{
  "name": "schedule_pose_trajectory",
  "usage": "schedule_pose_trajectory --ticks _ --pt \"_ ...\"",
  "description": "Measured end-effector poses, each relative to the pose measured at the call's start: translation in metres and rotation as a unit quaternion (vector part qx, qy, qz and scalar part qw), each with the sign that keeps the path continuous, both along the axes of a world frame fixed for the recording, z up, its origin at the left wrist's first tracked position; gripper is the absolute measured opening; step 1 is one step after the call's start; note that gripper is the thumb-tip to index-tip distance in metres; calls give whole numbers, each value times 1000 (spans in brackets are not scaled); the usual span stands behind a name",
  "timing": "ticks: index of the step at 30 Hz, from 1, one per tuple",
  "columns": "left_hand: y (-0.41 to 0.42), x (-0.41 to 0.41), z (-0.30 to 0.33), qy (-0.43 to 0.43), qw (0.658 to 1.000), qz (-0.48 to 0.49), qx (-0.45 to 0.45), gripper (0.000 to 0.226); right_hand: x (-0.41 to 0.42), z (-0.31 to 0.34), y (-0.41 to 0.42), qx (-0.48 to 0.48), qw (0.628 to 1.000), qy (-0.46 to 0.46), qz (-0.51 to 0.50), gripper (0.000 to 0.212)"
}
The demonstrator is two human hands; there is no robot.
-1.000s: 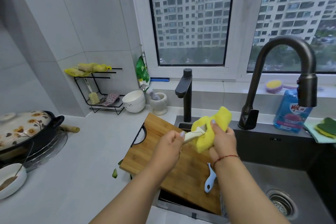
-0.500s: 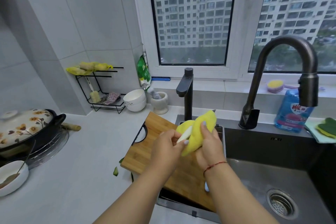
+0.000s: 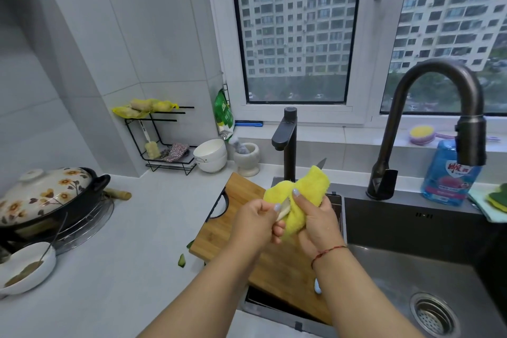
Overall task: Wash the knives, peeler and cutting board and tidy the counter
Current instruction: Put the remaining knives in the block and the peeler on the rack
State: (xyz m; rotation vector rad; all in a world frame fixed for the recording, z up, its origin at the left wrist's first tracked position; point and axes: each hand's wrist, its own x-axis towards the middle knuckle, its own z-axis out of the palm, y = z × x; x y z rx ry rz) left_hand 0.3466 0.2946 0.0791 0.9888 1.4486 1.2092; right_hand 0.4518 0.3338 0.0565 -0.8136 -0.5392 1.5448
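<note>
Yellow cloth [image 3: 297,202] is wrapped around the knife [image 3: 285,207] we hold above the bamboo cutting board [image 3: 279,269]. Our left hand [image 3: 253,223] is clamped on the pale knife handle, fingers curled round it, while our right hand [image 3: 315,221] grips the cloth, its thumb pressed on the fabric and its fingers folded behind it. The tip of the blade [image 3: 321,162] pokes out past the top of the cloth. Both hands are close together, nearly touching at the handle.

The cutting board lies partly on the table [image 3: 131,244] and partly over the left edge of the sink [image 3: 411,269]. A small part of the light blue peeler [image 3: 317,286] shows on the board beneath our right forearm. Green vegetable scraps [image 3: 182,260] lie on the table just beside the board's left edge.

Behind the sink stand a tall dark faucet [image 3: 439,123] and a smaller dark tap [image 3: 286,143], with a blue dish soap bottle [image 3: 450,173] to the right. On the far left sit a flowered clay pot [image 3: 46,195] and a white bowl [image 3: 26,269].
</note>
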Motion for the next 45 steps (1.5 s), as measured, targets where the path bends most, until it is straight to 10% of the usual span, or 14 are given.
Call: schedule_pose_trajectory --ticks 11,17,35,45 --pt "-7 -4 8 41 999 -35 -8 26 10 0 12 -8 999 -15 -29 29" --pt "-12 -4 6 -43 996 -36 -65 24 11 3 13 4 999 -8 -42 37" --pt "-16 -31 3 251 967 -24 25 14 -2 -6 22 -15 992 -98 -74 59" --pt "-33 -71 10 159 979 76 98 1 -9 -5 23 -41 992 -85 -86 36"
